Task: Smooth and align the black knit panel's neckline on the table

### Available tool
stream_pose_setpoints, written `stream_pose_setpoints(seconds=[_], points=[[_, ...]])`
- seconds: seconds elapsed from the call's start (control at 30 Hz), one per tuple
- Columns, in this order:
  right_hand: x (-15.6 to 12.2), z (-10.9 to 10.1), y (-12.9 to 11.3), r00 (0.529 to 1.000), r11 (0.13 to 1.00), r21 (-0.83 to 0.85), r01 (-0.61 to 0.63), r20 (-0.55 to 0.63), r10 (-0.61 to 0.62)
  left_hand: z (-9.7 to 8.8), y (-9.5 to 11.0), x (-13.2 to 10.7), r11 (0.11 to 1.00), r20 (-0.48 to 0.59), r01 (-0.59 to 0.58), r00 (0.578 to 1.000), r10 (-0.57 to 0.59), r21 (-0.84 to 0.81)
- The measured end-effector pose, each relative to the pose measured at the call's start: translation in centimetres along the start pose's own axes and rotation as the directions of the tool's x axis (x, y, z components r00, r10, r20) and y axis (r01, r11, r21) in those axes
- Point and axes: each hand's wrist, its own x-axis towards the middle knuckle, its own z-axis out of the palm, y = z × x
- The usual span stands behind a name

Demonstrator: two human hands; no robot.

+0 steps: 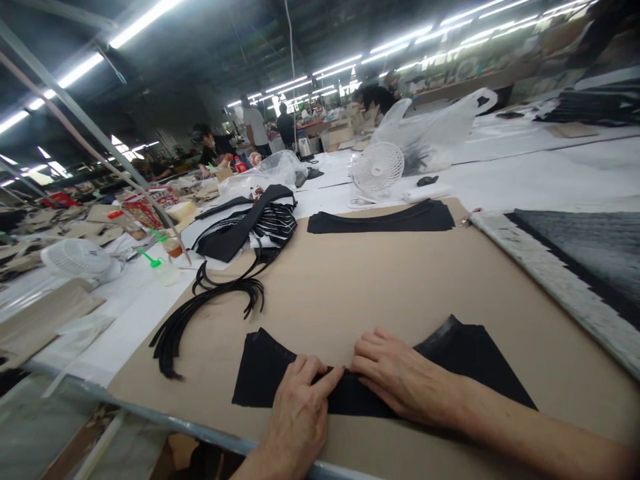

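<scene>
I've got the left hand and right hand on the near black cloth, which lies on the brown sheet. Fingers are partly bent, tips at its far edge; can't tell remotely if they're pinching. Black strips sit left.

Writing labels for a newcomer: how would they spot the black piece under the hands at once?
Start with the large tan sheet on the white table. Near its front edge lies a wide black piece, its far edge dipping in a curve. Unlike the far black piece and the thin black strips, it has the left hand and right hand on it.
</scene>
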Motion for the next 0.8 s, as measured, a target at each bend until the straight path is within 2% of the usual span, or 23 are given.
stream_pose_setpoints(seconds=[0.13, 0.27, 0.4, 0.5, 0.8], points=[[-0.1, 0.3, -0.4, 0.997, 0.991, -0.106, 0.078, 0.020, -0.076, 0.4, -0.3, -1.2, 0.981, -0.062, -0.108, 0.991, 0.119, 0.163], [-0.2, -0.4, -0.8, 0.999, 0.999, -0.034, 0.012, 0.037, -0.011, 0.3, -0.8, -2.4, 0.952, -0.063, -0.197, 0.974, 0.217, 0.235], [-0.3, -1.3, -0.7, 0.991, 0.989, 0.080, -0.126, 0.052, 0.122, -0.1, -0.8, -2.3, 0.973, -0.037, -0.148, 0.987, 0.157, 0.176], [-0.4, -1.6, -0.4, 0.982, 0.978, 0.109, -0.178, 0.085, 0.169, -0.4, -0.7, -1.7, 0.989, -0.040, -0.114, 0.992, 0.118, 0.091], [-1.7, -1.4, -1.1, 0.961, 0.931, 0.247, -0.269, 0.139, 0.241, -1.3, -2.5, -2.0, 0.982, -0.056, -0.188, 0.980, 0.189, 0.028]])
